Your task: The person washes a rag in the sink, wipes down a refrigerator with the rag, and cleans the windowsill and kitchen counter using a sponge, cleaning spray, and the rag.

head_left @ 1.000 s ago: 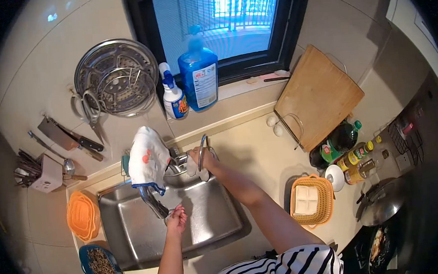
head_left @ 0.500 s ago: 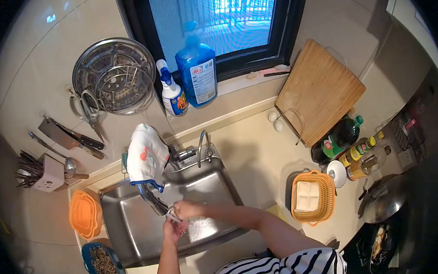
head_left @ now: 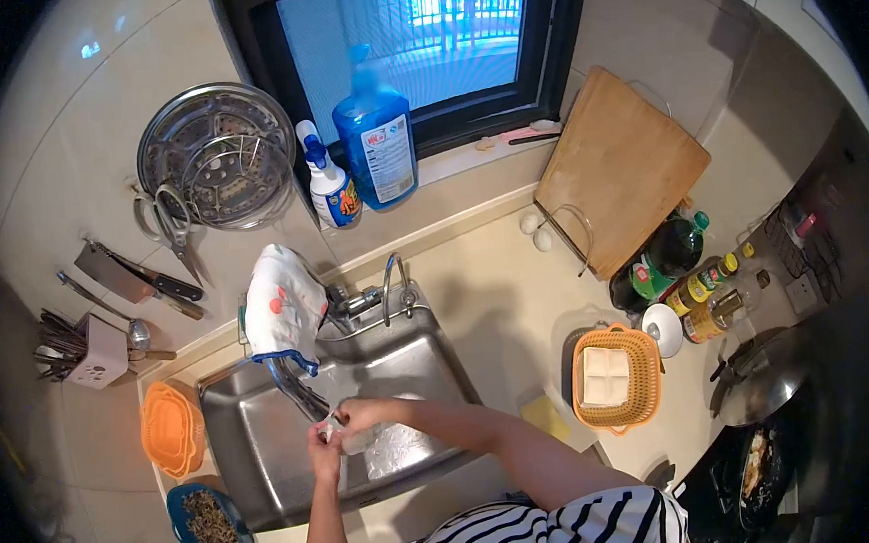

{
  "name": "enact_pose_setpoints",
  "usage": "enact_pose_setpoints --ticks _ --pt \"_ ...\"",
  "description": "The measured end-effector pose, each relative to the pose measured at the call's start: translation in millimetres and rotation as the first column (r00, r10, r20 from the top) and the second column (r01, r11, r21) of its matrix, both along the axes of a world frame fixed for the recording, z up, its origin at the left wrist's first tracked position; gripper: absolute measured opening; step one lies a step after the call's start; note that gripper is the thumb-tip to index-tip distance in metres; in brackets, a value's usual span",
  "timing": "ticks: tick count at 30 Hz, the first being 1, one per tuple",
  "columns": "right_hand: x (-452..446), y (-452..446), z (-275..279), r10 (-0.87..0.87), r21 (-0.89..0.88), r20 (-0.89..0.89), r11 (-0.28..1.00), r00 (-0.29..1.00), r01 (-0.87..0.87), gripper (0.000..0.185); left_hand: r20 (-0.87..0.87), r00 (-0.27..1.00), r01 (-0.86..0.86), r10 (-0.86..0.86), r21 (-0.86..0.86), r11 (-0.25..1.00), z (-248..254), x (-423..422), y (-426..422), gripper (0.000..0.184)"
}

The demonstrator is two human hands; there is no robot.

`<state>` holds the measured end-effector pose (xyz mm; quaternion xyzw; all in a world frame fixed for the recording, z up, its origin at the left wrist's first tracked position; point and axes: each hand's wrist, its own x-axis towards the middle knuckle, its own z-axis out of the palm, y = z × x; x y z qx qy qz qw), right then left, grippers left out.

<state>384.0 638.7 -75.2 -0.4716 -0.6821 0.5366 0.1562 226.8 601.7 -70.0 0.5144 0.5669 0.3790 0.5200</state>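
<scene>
Both my hands meet over the steel sink (head_left: 264,461), just below the faucet spout (head_left: 292,388). My left hand (head_left: 323,451) is closed from below on a small whitish thing (head_left: 333,424) whose kind I cannot make out. Its fingers are partly hidden. My right hand (head_left: 362,413) pinches at the same thing from the right side. Water glistens on the sink floor beneath them. A white cloth with red prints and a blue edge (head_left: 282,306) is draped over the faucet above.
Orange baskets (head_left: 171,427) and a blue-green basket of brownish bits (head_left: 211,529) stand left of the sink. At right are an orange basket (head_left: 646,408) holding pale square blocks, several bottles (head_left: 674,247), a cutting board (head_left: 622,170) and a pan (head_left: 760,466). Knives (head_left: 141,274) hang left.
Both hands have shifted slightly left and up, closer to the spout, still together on the small whitish thing. The whole view has shifted a little.
</scene>
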Motion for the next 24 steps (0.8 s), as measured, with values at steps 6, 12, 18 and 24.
enact_pose_setpoints --ticks 6,12,18,24 --pt "22 -1 -21 -0.128 -0.056 -0.530 0.992 0.838 0.116 0.014 -0.082 0.956 0.282 -0.283 -0.021 0.959 -16 5 23 0.017" --pt "18 6 -25 0.012 0.201 -0.328 0.978 0.945 0.058 0.022 -0.738 0.544 0.411 -0.401 -0.183 0.893 21 -2 27 0.035" --pt "25 -3 2 0.101 -0.020 -0.112 0.994 0.989 -0.104 0.035 -0.031 0.946 0.309 -0.324 -0.229 0.923 36 -27 14 0.025" --pt "-4 -13 13 -0.264 -0.285 -0.301 0.942 0.916 0.178 0.027 0.608 0.647 -0.135 0.459 -0.502 0.855 -2 -4 -2 0.015"
